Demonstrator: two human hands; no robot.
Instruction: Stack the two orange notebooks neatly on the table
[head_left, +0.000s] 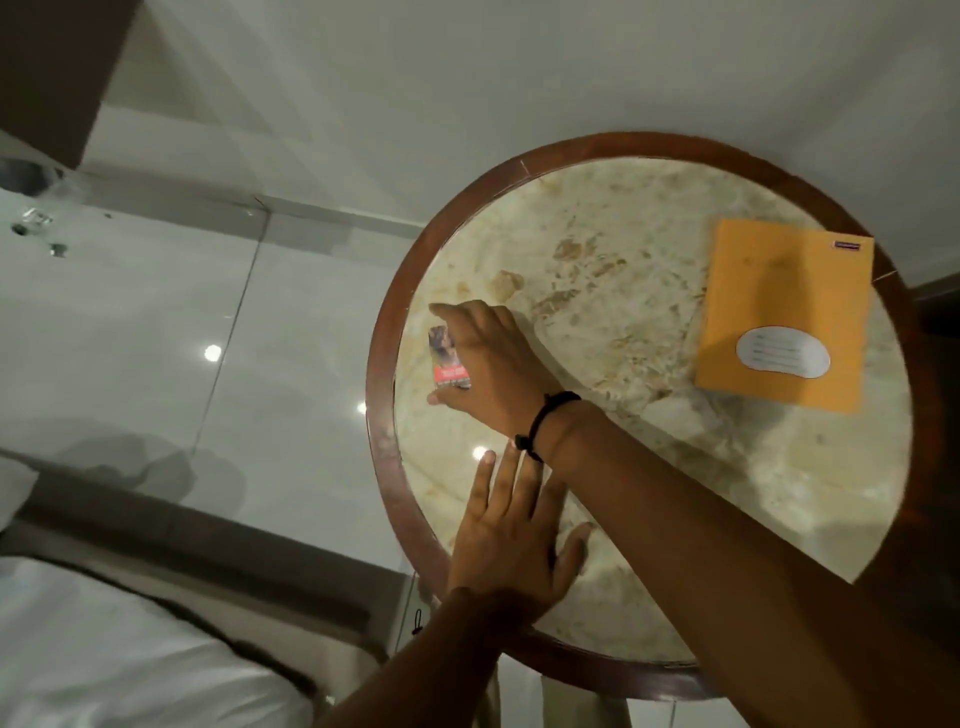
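Resting on round marble-topped table, far right side: one orange notebook, flat, white label facing up, partly over wooden rim. Right hand, crossed over to table's left edge, fingers closed around small red-printed pack. Black cord bracelet at right wrist. Left hand flat on tabletop, fingers spread, holding nothing.

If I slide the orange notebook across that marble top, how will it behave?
The orange notebook looks thin and lies flat, so it is probably light and bendy if lifted by one edge. The table looks polished, so it should slide easily; it already overhangs the rim slightly.
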